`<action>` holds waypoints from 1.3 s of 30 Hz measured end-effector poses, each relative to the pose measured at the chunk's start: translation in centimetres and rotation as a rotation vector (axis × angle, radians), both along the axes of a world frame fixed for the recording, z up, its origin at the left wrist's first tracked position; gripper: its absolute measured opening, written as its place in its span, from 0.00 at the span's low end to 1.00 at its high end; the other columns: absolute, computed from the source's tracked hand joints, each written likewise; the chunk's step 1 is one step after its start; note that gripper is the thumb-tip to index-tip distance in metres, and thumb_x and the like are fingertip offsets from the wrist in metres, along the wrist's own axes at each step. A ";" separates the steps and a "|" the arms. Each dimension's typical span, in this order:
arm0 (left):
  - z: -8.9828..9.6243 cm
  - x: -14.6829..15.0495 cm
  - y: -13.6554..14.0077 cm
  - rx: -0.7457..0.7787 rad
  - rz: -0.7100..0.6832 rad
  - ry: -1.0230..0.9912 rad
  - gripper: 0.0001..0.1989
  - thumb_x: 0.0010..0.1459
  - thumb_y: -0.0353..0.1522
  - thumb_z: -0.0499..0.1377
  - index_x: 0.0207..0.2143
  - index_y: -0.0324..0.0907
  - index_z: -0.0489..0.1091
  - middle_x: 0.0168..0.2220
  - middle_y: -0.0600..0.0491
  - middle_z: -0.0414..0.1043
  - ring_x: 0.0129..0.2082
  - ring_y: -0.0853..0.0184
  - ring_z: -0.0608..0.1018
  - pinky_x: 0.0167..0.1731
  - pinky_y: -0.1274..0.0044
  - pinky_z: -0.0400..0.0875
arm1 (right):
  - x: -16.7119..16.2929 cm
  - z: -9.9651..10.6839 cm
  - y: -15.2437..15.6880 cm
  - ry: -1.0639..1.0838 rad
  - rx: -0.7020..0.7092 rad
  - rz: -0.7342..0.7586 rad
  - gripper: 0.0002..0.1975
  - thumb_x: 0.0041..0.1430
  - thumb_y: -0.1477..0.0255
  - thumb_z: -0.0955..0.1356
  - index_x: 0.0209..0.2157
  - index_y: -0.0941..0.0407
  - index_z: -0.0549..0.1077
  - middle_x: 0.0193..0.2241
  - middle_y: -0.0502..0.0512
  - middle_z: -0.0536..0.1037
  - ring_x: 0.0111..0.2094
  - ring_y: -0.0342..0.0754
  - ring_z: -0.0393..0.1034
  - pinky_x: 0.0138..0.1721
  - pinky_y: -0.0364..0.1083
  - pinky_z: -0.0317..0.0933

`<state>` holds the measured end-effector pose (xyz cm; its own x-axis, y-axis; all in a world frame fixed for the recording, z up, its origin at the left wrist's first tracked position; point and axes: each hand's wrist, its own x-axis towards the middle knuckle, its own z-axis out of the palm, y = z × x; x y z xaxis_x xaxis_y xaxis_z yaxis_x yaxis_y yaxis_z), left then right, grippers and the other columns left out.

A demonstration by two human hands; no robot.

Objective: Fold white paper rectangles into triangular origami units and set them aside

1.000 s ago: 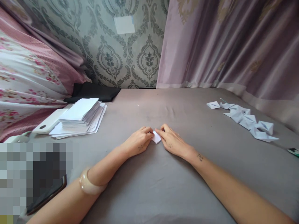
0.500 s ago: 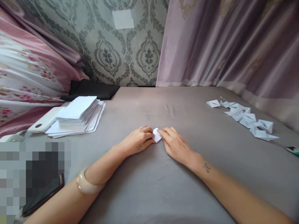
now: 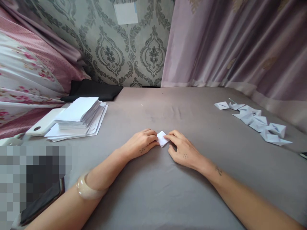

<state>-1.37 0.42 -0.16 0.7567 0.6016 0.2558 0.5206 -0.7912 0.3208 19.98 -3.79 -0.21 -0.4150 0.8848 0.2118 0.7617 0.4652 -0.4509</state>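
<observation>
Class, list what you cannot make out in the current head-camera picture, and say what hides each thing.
Folded white paper: head view; left corner hidden by the left hand.
Dark flat device: head view; partly masked by pixelation.
White slab with a hole: head view; right side partly hidden by the paper stack.
Small object at far right: head view; cut off by the picture's edge.

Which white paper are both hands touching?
The small folded square between the left hand and right hand; the paper stack and the folded pieces farther right lie untouched.
</observation>
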 end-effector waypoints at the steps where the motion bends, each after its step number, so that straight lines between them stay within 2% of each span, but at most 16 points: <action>1: 0.0 0.0 0.0 0.002 0.005 -0.002 0.16 0.65 0.37 0.47 0.40 0.38 0.73 0.39 0.47 0.71 0.41 0.65 0.73 0.43 0.74 0.68 | -0.1 -0.1 0.0 0.006 0.006 -0.020 0.18 0.54 0.80 0.62 0.47 0.54 0.70 0.42 0.56 0.70 0.42 0.48 0.66 0.43 0.47 0.62; 6: -0.2 0.0 -0.1 0.018 0.042 0.008 0.17 0.66 0.35 0.46 0.36 0.37 0.72 0.37 0.46 0.71 0.38 0.65 0.72 0.41 0.73 0.68 | -0.5 -0.3 -0.1 0.020 0.013 -0.092 0.09 0.60 0.71 0.64 0.41 0.56 0.72 0.39 0.56 0.71 0.39 0.48 0.68 0.41 0.47 0.63; 9: -0.3 0.2 -0.1 -0.003 0.106 -0.023 0.15 0.65 0.33 0.47 0.35 0.38 0.72 0.37 0.47 0.71 0.38 0.64 0.72 0.41 0.73 0.68 | -0.5 -0.5 0.1 0.036 0.003 -0.119 0.09 0.63 0.71 0.62 0.38 0.56 0.73 0.36 0.55 0.72 0.37 0.47 0.68 0.41 0.46 0.63; 13: -0.5 0.6 -0.1 -0.142 0.258 -0.136 0.10 0.61 0.33 0.53 0.33 0.40 0.73 0.37 0.49 0.71 0.35 0.67 0.74 0.38 0.76 0.68 | -0.4 -0.8 0.2 0.067 0.007 -0.137 0.11 0.64 0.72 0.60 0.36 0.56 0.73 0.36 0.54 0.71 0.37 0.46 0.68 0.40 0.46 0.62; 18: -0.7 0.9 0.0 -0.276 0.389 -0.211 0.10 0.60 0.34 0.54 0.30 0.41 0.73 0.34 0.51 0.71 0.30 0.69 0.73 0.33 0.78 0.67 | -0.5 -0.9 0.5 0.115 -0.016 -0.185 0.10 0.64 0.72 0.61 0.33 0.56 0.73 0.35 0.53 0.71 0.35 0.45 0.69 0.40 0.45 0.61; 30: 0.0 1.5 -0.1 -0.341 0.485 -0.258 0.11 0.57 0.36 0.56 0.26 0.39 0.70 0.35 0.50 0.68 0.29 0.69 0.72 0.32 0.74 0.69 | -0.9 -1.0 1.6 0.204 -0.074 -0.307 0.11 0.59 0.72 0.63 0.25 0.56 0.72 0.38 0.54 0.70 0.26 0.40 0.67 0.33 0.45 0.62; 39: -0.6 1.6 0.2 -0.386 0.507 -0.255 0.10 0.57 0.35 0.55 0.26 0.39 0.68 0.36 0.50 0.66 0.31 0.68 0.71 0.34 0.72 0.68 | -1.1 -1.2 2.1 0.200 -0.085 -0.344 0.10 0.57 0.71 0.64 0.23 0.57 0.70 0.37 0.54 0.70 0.27 0.41 0.67 0.35 0.46 0.62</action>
